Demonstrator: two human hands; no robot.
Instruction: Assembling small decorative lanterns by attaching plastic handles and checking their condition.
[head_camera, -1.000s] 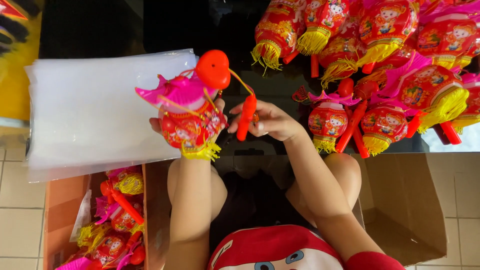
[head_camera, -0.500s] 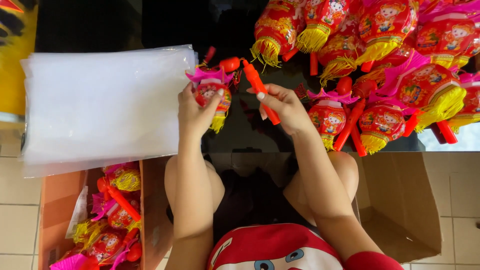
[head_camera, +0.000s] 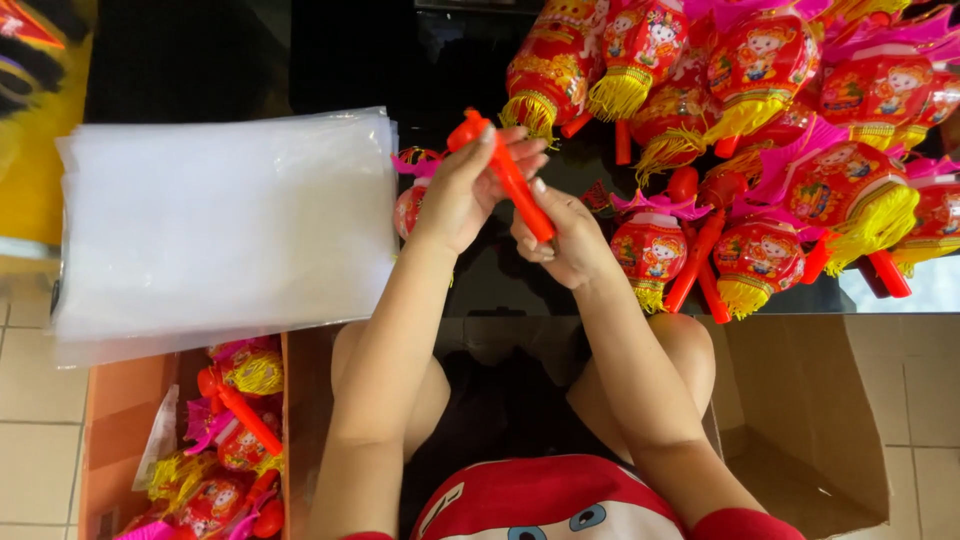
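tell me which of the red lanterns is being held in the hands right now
The small lantern behind the left hand, whose orange handle both hands grip; the right hand holds its lower end. The others lie untouched.

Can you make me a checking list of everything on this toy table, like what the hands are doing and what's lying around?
Surface: dark glossy table, tiled floor below.
Job's things: red toy lantern with an orange stick handle, held above the table.
Clutter: pile of red lanterns with yellow tassels on the right; stack of clear plastic bags on the left.
Grips: left hand and right hand both hold the stick handle.
Cables: nothing seen.
Surroundings: orange box of lanterns at lower left; open cardboard box at lower right.
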